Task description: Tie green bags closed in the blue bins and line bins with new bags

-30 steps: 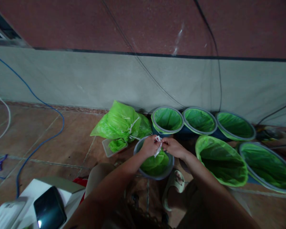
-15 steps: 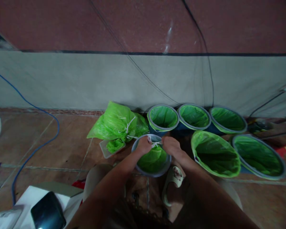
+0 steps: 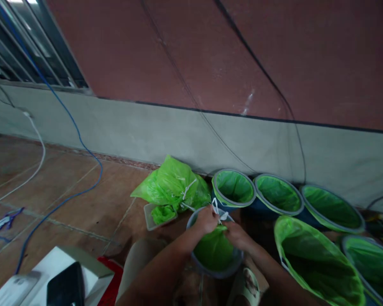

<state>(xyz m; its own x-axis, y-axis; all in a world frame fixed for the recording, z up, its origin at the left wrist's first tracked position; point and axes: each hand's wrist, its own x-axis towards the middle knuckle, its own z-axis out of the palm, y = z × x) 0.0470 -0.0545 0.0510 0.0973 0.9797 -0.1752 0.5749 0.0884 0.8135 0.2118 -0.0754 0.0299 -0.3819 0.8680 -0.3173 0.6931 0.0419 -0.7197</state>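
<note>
Between my knees stands a round grey-rimmed bin (image 3: 215,272) with a green garbage bag (image 3: 215,250) in it. The bag's top is gathered, with a white drawstring (image 3: 222,216) looped above it. My left hand (image 3: 207,220) is closed on the drawstring at the left of the gathered neck. My right hand (image 3: 236,234) is closed at the neck's right side, on the drawstring too. The fingertips are partly hidden. Just left of the bin, tied full green bags (image 3: 172,180) lean against the wall, near a small clear tub (image 3: 149,217) holding green plastic.
Several bins lined with green bags stand to the right, including a back-row bin (image 3: 234,187) and a nearer bin (image 3: 319,255). A white box (image 3: 64,259) carrying a black phone (image 3: 66,284) sits at lower left. A blue cable (image 3: 73,195) crosses the floor tiles.
My view has turned left and tilted up, so the bins appear lower and a barred window shows. Both hands stay at the bag's neck; a drawstring loop now stands up above them.
</note>
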